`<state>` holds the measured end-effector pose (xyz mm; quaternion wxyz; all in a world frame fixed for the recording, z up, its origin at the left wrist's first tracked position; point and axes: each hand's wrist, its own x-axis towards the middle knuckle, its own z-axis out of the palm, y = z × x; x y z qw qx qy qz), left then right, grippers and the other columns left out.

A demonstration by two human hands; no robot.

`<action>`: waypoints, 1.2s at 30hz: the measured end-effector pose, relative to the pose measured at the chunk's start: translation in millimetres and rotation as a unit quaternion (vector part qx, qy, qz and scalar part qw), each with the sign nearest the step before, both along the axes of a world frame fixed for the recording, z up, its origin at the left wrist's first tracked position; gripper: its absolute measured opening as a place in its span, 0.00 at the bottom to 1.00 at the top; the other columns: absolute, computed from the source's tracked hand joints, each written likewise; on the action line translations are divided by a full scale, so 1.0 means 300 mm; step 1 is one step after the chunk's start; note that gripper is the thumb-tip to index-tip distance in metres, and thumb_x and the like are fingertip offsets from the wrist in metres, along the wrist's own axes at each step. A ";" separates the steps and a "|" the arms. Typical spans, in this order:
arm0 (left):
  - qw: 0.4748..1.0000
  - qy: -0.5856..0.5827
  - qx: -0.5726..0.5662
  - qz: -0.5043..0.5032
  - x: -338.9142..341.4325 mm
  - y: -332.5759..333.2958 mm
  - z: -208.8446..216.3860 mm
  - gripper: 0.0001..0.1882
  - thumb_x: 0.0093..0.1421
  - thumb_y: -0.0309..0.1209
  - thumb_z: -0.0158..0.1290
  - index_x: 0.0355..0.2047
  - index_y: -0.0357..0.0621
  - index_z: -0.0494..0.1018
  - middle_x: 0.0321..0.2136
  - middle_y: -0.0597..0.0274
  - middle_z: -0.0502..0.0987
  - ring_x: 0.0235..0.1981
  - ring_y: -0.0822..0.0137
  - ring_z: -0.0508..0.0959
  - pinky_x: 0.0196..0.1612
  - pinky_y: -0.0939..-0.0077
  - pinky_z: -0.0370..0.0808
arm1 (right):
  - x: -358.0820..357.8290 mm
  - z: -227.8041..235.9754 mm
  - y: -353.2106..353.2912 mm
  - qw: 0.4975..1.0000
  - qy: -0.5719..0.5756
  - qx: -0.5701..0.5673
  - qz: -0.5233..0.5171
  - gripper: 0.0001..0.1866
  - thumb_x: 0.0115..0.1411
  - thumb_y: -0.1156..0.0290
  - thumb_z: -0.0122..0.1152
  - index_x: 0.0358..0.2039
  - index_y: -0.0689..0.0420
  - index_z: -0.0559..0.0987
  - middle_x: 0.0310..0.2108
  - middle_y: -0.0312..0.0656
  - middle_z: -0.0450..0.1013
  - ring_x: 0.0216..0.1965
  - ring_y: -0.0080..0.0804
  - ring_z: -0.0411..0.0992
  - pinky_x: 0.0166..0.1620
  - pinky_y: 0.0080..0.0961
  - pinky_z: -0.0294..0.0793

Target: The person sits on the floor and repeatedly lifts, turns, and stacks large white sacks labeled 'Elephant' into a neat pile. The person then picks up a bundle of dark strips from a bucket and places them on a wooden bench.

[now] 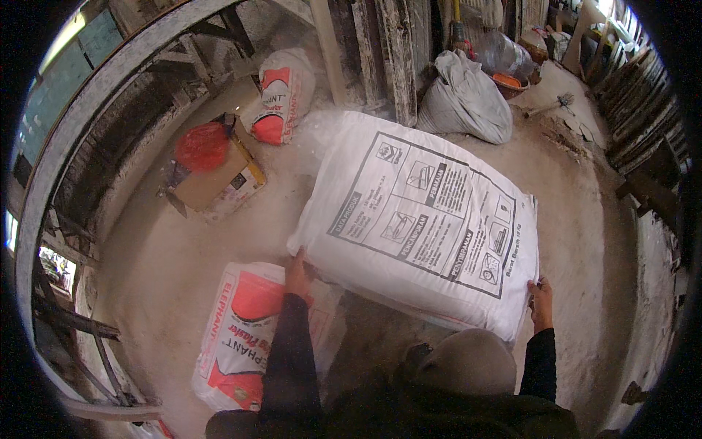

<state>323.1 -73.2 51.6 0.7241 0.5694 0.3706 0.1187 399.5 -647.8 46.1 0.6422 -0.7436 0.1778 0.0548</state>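
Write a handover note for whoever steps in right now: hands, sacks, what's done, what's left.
Left hand: gripping the near left corner of the big white sack.
Right hand: gripping its near right corner.
The sack is held up between both hands, tilted, printed side up, its far end toward the grey sack by the wall.
A red-and-white sack lies flat on the dusty floor under the left forearm; another leans at the back, next to a cardboard box.
Done: white sack gripped and raised at the near end.
Left: it is not yet set down; keep both corners gripped.
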 end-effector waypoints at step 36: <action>0.816 0.098 0.563 -0.082 0.078 -0.208 -0.142 0.46 0.45 0.55 0.52 0.59 0.49 0.46 0.56 0.29 0.33 0.56 0.29 0.34 0.55 0.38 0.37 | 0.504 0.199 0.648 0.764 -0.128 -0.607 0.179 0.32 0.52 0.43 0.47 0.57 0.33 0.55 0.63 0.40 0.37 0.59 0.63 0.35 0.51 0.68 0.38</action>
